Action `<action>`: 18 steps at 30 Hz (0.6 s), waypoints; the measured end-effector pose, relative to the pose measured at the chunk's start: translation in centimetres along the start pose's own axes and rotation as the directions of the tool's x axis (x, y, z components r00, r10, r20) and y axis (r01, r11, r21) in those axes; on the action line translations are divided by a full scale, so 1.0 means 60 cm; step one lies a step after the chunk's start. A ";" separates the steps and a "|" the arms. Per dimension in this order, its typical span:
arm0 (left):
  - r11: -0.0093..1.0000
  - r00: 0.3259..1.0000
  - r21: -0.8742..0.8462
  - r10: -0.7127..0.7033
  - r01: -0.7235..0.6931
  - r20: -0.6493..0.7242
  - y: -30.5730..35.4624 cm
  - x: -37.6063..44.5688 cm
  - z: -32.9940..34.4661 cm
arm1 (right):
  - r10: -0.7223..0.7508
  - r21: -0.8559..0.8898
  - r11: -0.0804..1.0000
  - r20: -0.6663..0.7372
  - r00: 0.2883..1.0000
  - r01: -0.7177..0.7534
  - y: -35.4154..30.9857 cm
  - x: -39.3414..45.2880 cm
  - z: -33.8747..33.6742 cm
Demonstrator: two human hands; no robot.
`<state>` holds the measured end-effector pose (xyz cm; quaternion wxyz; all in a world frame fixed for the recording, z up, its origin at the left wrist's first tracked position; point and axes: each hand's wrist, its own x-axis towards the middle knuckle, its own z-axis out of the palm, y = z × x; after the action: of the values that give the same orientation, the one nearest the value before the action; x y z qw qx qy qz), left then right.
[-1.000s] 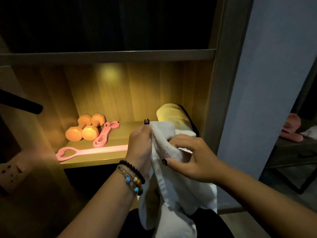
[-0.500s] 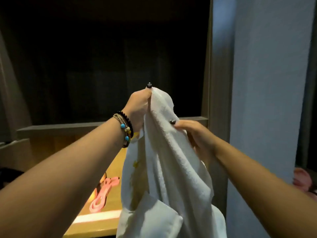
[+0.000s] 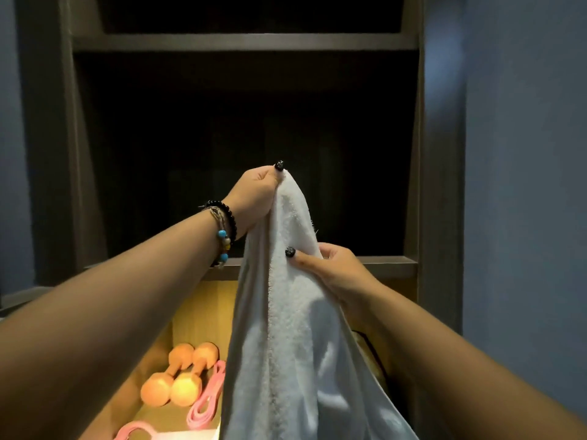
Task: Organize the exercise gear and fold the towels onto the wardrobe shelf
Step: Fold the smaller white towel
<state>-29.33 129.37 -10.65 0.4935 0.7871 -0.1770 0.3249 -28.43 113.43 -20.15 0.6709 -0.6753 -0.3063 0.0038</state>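
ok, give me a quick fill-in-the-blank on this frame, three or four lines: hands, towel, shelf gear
1. The left hand pinches the top of the white ____.
2. The right hand grips the towel ____ the left hand.
3. The two orange dumbbells lie on the lit ____.
4. The band beside the dumbbells is ____ in colour.

Missing words: towel; below; shelf; pink

Both arms outstretched — left hand (image 3: 255, 198) raised, fingers pinched; right hand (image 3: 330, 271) lower, fingers curled.
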 end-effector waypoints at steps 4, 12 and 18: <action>0.998 0.997 -0.036 -0.056 0.054 -0.054 -0.033 -0.013 -0.022 | 0.115 0.013 0.993 0.048 0.992 -0.116 0.030 -0.001 0.016; 0.995 0.965 0.101 0.002 0.025 -0.262 -0.091 -0.019 -0.057 | -0.287 -0.600 0.800 -0.376 0.881 0.004 0.021 0.046 -0.021; 0.978 0.944 0.196 0.133 -0.074 -0.303 -0.071 0.014 -0.081 | -0.675 -0.853 0.516 -0.349 0.650 0.077 -0.092 0.106 -0.050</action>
<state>-27.78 135.66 -11.44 0.4235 0.7567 -0.1071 0.4863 -24.26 112.89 -12.28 0.3509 -0.7589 -0.1732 -0.5206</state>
